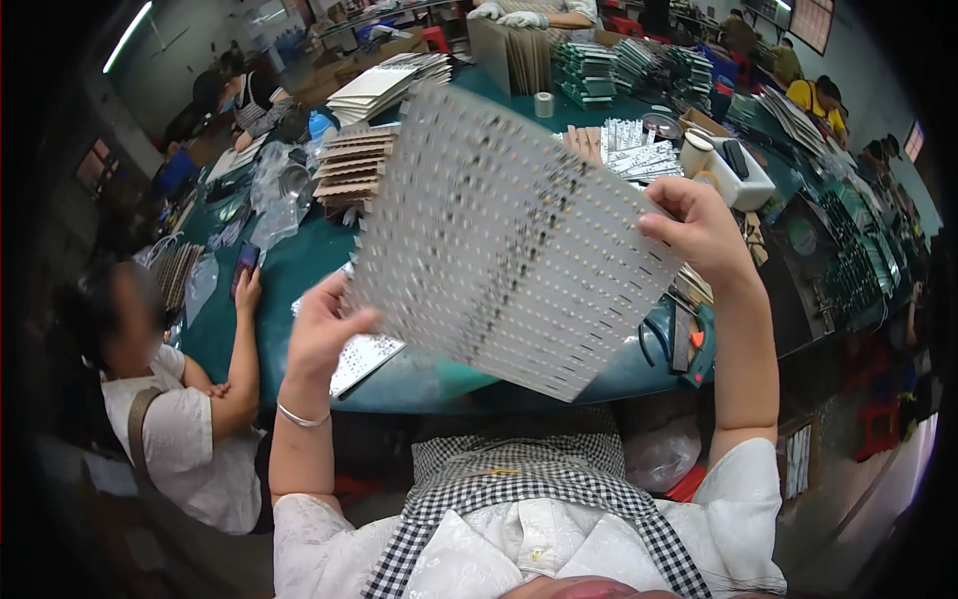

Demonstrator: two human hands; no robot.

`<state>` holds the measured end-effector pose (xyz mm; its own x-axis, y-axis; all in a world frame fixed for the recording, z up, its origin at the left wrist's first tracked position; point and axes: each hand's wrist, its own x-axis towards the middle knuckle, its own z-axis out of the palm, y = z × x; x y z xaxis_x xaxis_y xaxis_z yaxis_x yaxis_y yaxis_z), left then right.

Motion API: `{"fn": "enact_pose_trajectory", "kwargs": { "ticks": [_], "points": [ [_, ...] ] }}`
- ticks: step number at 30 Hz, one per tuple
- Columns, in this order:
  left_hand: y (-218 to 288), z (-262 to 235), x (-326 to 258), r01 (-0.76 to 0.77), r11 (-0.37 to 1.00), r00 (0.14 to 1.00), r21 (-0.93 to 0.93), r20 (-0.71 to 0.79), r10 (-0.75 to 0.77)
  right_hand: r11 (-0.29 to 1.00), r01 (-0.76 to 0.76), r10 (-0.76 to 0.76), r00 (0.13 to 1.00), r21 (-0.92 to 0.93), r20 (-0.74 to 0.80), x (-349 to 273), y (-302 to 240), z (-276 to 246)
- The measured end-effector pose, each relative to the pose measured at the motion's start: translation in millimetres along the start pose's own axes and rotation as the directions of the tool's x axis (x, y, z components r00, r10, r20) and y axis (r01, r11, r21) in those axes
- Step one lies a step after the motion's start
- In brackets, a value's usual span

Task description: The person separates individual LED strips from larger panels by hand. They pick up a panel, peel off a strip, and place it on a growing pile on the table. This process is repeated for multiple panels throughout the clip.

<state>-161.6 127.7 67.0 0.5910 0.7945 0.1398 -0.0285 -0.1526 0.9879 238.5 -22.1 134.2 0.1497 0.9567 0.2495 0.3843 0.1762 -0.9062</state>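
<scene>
A large, pale grey circuit board panel (pixel 509 240) hangs tilted in the air before me, above the near edge of the green table. Rows of small pale and dark components cover its face. My right hand (pixel 704 230) pinches its right corner between thumb and fingers. At its lower left edge, my left hand (pixel 324 324) grips with the thumb in front; the other fingers are partly hidden. Beneath my left hand, a white board with dark dots (pixel 364 361) lies on the table. A green-handled tool (pixel 703 347) rests below my right hand.
Brown-edged boards (pixel 351 172) and white sheets (pixel 384 92) are stacked behind the panel. A tape roll (pixel 544 105), a white foam box (pixel 743 182) and green board stacks (pixel 587 72) stand farther back. At left, a person's hand holds a phone (pixel 243 262).
</scene>
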Motion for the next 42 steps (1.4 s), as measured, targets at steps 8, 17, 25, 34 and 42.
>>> {"fn": "enact_pose_trajectory", "kwargs": {
  "ticks": [8,17,25,34,42],
  "points": [
    [-41,89,-31,-0.125,0.803,0.992,-0.583,-0.085,0.093,0.573,0.237,0.082,0.936,0.785,-0.343,-4,24,110],
    [-65,129,-11,-0.100,0.874,0.972,-0.475,-0.235,-0.017,0.649,-0.118,0.202,0.979,0.752,-0.021,-32,67,207],
    [-86,77,-34,0.099,0.796,0.964,-0.597,-0.141,-0.226,0.669,-0.171,0.365,0.923,0.723,-0.119,-70,109,93],
    [-107,92,-56,0.055,0.919,0.951,-0.390,-0.261,-0.168,0.889,-0.211,0.248,0.968,0.406,-0.039,-32,124,81],
    [-105,74,-44,0.081,0.930,0.961,-0.357,-0.221,-0.168,0.948,-0.192,0.169,0.979,0.252,0.110,3,136,79]
  ]
}}
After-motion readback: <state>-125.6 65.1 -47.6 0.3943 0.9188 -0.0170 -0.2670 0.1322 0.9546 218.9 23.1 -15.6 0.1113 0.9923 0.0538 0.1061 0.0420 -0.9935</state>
